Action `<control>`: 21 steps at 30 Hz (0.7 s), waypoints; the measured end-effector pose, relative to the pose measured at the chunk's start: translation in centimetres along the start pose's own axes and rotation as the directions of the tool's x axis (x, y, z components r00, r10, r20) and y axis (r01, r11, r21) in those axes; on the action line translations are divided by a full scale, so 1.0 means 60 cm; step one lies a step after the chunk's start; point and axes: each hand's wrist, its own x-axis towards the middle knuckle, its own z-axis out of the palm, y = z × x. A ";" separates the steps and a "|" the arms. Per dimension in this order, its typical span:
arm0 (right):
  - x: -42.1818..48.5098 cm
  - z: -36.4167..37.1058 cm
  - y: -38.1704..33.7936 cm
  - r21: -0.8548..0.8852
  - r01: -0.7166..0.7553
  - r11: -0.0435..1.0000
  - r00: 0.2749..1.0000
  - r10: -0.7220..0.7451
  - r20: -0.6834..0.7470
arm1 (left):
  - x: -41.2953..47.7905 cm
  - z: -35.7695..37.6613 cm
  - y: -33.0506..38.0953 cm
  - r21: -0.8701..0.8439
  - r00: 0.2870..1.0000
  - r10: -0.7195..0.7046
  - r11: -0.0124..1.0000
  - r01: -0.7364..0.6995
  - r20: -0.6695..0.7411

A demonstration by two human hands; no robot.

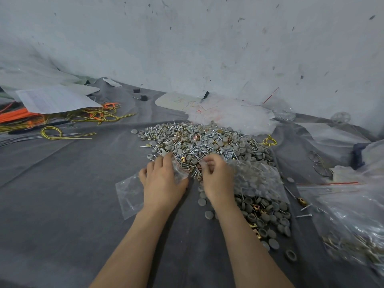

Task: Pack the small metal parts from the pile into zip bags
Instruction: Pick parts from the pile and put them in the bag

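We are stretching both arms over the grey cloth [62, 194]. Our left hand [164, 181] is gripping the mouth of a clear zip bag [128, 196], thumb and fingers closing on the plastic. Our right hand [216, 179] is curling its fingers at the near edge of the pile of metal parts [203, 142]; we cannot tell whether they are pinching anything. A heap of clear bags [228, 115] is lying behind the pile.
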 end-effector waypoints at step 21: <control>-0.005 -0.052 -0.006 -0.460 0.110 0.881 0.926 0.076 0.369 | -0.002 -0.009 0.003 -0.037 1.000 0.006 0.999 -0.005 0.009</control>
